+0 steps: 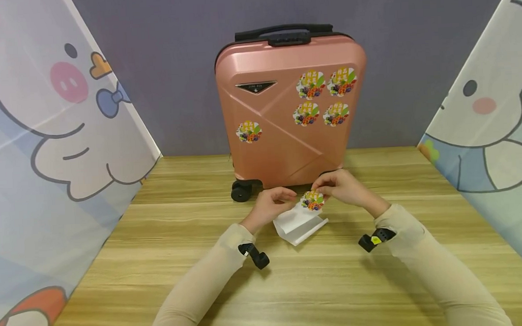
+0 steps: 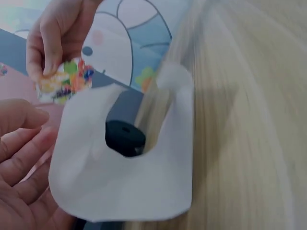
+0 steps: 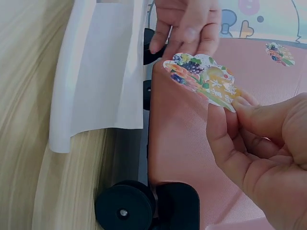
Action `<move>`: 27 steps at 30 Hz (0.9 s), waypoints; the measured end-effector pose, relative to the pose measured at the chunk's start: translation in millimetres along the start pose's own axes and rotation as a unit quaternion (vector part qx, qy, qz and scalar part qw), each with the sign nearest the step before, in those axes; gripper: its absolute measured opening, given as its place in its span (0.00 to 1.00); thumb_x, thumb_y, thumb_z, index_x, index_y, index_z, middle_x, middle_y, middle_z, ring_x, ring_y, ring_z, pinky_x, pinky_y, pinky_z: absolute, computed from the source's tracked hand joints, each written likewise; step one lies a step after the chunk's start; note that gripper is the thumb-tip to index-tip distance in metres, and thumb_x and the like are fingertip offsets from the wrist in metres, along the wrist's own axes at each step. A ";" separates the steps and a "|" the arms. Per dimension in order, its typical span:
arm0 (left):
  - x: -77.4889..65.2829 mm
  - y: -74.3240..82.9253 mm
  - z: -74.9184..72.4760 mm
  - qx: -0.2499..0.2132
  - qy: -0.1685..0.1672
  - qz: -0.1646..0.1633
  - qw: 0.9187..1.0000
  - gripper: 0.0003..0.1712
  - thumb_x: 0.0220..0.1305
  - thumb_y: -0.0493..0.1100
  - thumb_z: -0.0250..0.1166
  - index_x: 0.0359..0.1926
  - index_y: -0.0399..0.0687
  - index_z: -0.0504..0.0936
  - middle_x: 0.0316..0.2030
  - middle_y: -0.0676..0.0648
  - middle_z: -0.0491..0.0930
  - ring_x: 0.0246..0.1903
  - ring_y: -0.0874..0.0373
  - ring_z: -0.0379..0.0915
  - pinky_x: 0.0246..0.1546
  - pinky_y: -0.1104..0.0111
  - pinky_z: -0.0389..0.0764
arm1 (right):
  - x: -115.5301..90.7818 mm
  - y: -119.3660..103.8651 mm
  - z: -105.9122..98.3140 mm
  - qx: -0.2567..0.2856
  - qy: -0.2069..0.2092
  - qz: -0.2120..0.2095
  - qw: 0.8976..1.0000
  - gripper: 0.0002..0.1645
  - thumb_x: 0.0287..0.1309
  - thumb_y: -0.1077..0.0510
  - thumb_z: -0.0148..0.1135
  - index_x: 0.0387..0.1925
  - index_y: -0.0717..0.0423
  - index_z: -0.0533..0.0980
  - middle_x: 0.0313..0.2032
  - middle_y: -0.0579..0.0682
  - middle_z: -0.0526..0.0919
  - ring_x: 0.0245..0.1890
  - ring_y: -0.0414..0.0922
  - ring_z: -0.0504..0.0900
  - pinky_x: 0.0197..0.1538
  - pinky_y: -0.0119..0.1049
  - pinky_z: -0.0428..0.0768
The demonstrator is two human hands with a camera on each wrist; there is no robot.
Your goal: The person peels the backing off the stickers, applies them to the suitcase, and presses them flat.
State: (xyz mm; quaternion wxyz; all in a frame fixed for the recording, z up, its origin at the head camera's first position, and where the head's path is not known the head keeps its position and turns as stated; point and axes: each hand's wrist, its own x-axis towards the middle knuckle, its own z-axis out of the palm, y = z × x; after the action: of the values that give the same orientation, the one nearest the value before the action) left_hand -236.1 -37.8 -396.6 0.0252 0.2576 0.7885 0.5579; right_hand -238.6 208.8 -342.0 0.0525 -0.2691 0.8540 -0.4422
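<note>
A scallop-edged sticker printed with fruit (image 1: 312, 200) is pinched at its edge between the thumb and index finger of my right hand (image 1: 343, 186). The same sticker (image 3: 201, 81) faces the camera in the right wrist view. My left hand (image 1: 272, 204) hovers just left of it, fingers loosely bent, with nothing seen between thumb and fingertips. Below both hands, a curled white backing sheet (image 2: 120, 187) rests on the table. Behind them stands a pink suitcase (image 1: 278, 152), upright, with several matching stickers on its front: a group at upper right and one at lower left (image 1: 249, 132).
The suitcase stands on black wheels (image 1: 241, 190) against a grey back wall (image 1: 158, 55). Cartoon-printed panels (image 1: 21, 161) flank the wood-grain table (image 1: 178, 187) on both sides. A black camera mount (image 1: 258, 257) sticks out from each sleeved wrist.
</note>
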 end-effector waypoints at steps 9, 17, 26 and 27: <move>1.6 4.6 11.1 -0.097 0.019 -0.024 0.995 0.12 0.60 0.30 0.70 0.45 0.30 0.85 0.38 0.39 0.87 0.34 0.59 0.83 0.36 0.71 0.84 | 3.5 -2.6 -1.3 -0.003 0.000 -0.003 1.000 0.09 0.65 0.74 0.57 0.42 0.73 0.81 0.37 0.61 0.86 0.29 0.47 0.84 0.34 0.33 0.85; 1.0 3.1 15.7 -0.142 0.048 -0.015 0.989 0.13 0.58 0.24 0.68 0.45 0.24 0.81 0.35 0.36 0.85 0.33 0.46 0.84 0.36 0.62 0.86 | 6.3 -3.9 2.5 0.024 0.006 -0.007 1.000 0.09 0.66 0.74 0.57 0.43 0.74 0.81 0.38 0.62 0.86 0.30 0.44 0.84 0.36 0.37 0.86; 2.2 -3.7 17.2 -0.186 0.058 -0.012 0.981 0.13 0.58 0.22 0.66 0.45 0.22 0.80 0.34 0.34 0.85 0.31 0.47 0.84 0.36 0.56 0.87 | 9.5 -0.8 9.8 0.026 0.037 -0.022 0.999 0.10 0.65 0.75 0.56 0.43 0.73 0.81 0.41 0.63 0.83 0.35 0.42 0.83 0.38 0.43 0.86; 2.4 -4.8 17.1 -0.190 0.060 -0.013 0.980 0.13 0.58 0.22 0.66 0.45 0.22 0.80 0.34 0.34 0.85 0.30 0.51 0.84 0.36 0.57 0.87 | 10.0 -0.6 10.1 0.028 0.036 -0.023 0.999 0.10 0.65 0.75 0.56 0.43 0.73 0.81 0.41 0.63 0.83 0.35 0.42 0.83 0.38 0.44 0.86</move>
State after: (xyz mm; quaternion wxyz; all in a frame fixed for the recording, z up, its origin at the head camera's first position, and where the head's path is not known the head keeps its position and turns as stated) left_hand -234.4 -23.1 -406.8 0.0335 0.2037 0.6716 0.7116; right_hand -243.6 196.2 -346.2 0.0193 -0.2710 0.8364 -0.4761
